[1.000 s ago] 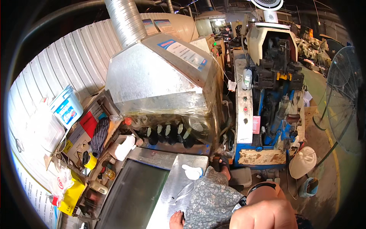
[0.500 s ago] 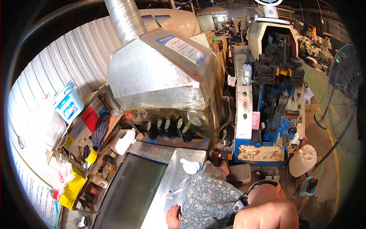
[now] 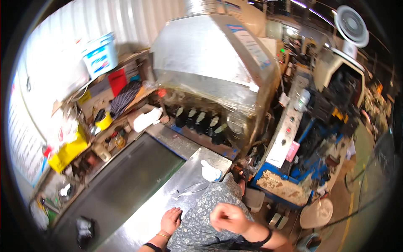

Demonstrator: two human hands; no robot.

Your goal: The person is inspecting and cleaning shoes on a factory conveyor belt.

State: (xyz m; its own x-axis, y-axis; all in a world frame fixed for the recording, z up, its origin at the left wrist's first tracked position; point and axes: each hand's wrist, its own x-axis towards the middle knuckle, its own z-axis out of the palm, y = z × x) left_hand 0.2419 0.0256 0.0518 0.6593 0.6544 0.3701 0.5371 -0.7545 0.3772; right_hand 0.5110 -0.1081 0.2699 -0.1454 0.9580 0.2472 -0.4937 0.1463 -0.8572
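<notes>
My left hand [image 3: 171,219] lies flat, fingers stretched out, on the bare metal table [image 3: 138,224] next to the patterned cloth [image 3: 201,210] over my lap. My right hand [image 3: 228,217] is above that cloth, fingers curled in and slightly blurred; nothing shows in it. On the table beyond my hands sits a white object with a bluish end [image 3: 210,172], its kind unclear. Thin pale strands [image 3: 189,191] lie nearer me. Left of the table runs a dark conveyor belt [image 3: 134,176] with a shiny black item [image 3: 85,231] at its near end.
Several black shoe-like pieces [image 3: 197,122] stand under a metal hood [image 3: 201,54] ahead. A cluttered shelf with a yellow box [image 3: 67,149] and a light blue bucket [image 3: 100,56] lines the left. To the right are a blue-framed machine [image 3: 281,187] and a pale plastic container [image 3: 317,213].
My view has swung rightward-tilted, so the machine leans. The right forearm has dropped and the right hand now shows above my lap. The black item on the belt has come into view.
</notes>
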